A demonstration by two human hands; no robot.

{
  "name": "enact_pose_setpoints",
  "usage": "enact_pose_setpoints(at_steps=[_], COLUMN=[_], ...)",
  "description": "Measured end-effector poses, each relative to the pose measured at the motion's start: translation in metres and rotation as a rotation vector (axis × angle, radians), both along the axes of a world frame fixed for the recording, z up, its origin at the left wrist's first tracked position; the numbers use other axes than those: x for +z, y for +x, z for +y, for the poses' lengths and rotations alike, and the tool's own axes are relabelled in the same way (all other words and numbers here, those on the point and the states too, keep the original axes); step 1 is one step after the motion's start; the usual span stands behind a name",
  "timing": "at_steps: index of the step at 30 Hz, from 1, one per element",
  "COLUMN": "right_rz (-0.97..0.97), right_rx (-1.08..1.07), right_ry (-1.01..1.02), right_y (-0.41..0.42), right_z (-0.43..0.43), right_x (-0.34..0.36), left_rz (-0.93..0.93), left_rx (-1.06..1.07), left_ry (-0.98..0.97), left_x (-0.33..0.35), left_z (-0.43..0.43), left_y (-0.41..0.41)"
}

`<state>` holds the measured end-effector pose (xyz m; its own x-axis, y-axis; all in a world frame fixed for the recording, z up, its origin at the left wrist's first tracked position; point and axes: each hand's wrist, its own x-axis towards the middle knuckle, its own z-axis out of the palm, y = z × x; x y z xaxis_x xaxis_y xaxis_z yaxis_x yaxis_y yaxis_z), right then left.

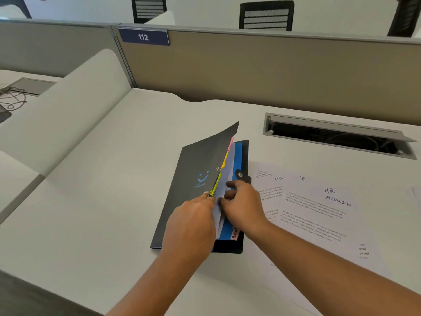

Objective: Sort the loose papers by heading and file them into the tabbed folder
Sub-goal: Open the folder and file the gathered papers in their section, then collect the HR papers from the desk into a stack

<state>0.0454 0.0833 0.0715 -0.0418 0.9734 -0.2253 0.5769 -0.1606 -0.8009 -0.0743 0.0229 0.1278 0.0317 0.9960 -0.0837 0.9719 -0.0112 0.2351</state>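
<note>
On a white desk (109,183), centre: black tabbed folder (193,160), front cover raised by left hand (193,216), thumb and curled fingers pinching its edge by the yellow tab (215,185). Right hand (245,201) just beside, bent fingers pinching white sheets (228,166) inside. Further right, loose papers (319,215) headed HR and ADMIN, lying flat.

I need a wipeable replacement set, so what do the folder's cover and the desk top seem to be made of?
The folder's cover looks like thin, matte dark-grey plastic sheet: it bows smoothly where the left hand holds it up, with no crease; coated card remains possible. The desk top looks like smooth off-white laminate with a faint sheen; its core is hidden.
</note>
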Motion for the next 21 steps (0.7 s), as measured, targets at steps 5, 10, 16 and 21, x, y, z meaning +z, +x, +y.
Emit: enact_pose_setpoints(at_steps=[5,10,16,21], right_rz=[-0.013,-0.005,0.015,0.039], right_rx=[0.134,0.132,0.128,0.063], right_ry=[-0.079,-0.031,-0.011,-0.033], right_y=[-0.001,0.013,0.052,0.097], right_z=[0.004,-0.007,-0.032,-0.047], right_x=[0.002,-0.004,-0.006,-0.011], left_rz=[0.018,0.066,0.099,-0.123], left_rx=[-0.002,0.038,-0.058,-0.093], left_ry=[-0.003,-0.062,-0.210,-0.084], left_x=[-0.002,-0.020,-0.054,-0.098], left_z=[-0.003,0.004,0.005,-0.008], left_y=[0.004,0.004,0.006,-0.001])
